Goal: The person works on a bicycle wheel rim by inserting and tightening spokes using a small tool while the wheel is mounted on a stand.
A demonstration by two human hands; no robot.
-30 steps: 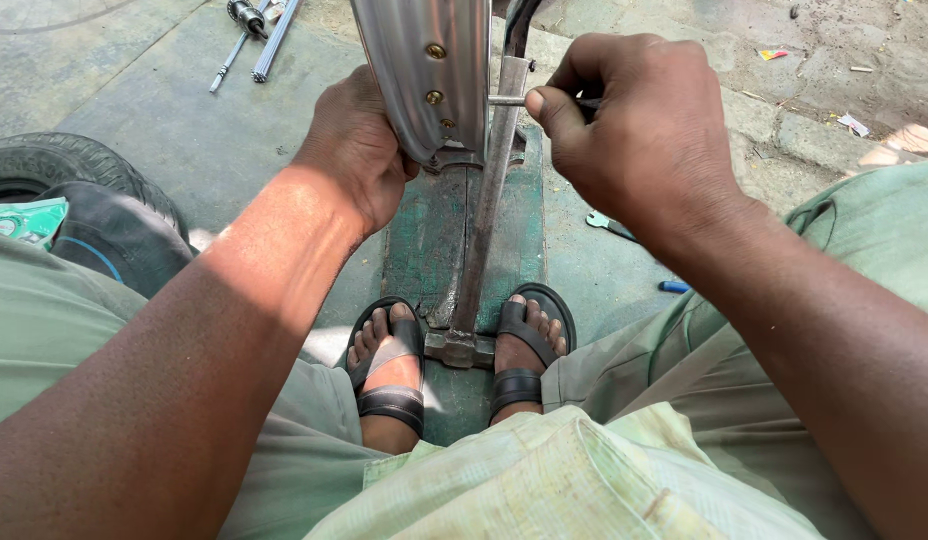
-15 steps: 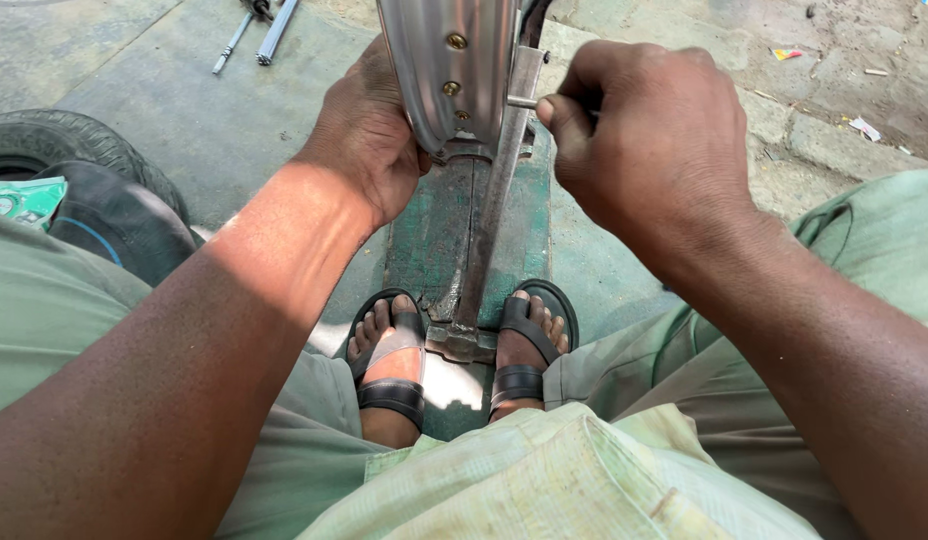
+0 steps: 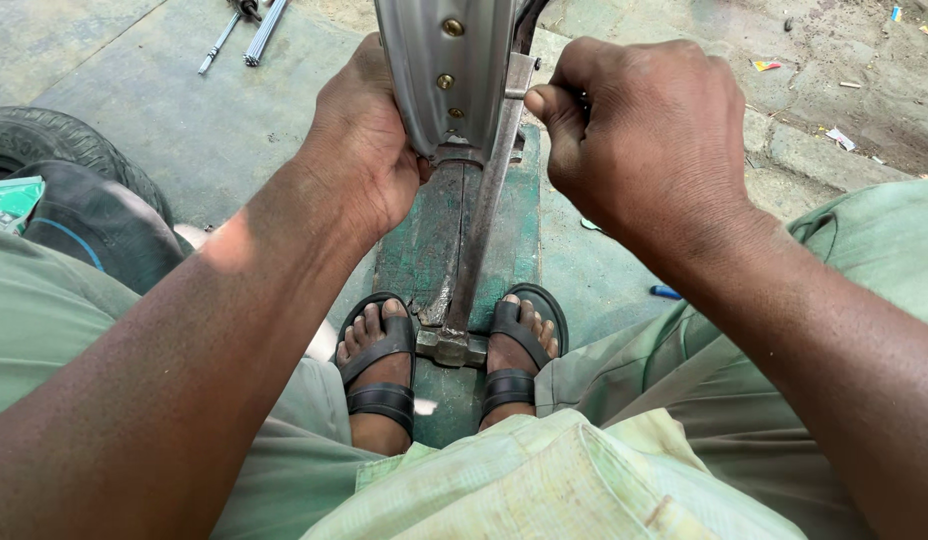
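Metal wheel rim [image 3: 449, 75] stands upright between both hands: left hand [image 3: 369, 150] clasps its left edge, right hand [image 3: 644, 135] clenches beside it, above a green stand [image 3: 514, 240].

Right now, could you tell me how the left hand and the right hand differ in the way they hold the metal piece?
The left hand lies open-palmed against the side of the curved metal guard, fingers wrapped behind it; the right hand is closed into a fist at the upright metal bar. The left hand sits slightly lower, the right slightly higher. Both are bare and touch the same assembly, which stands between the sandalled feet.
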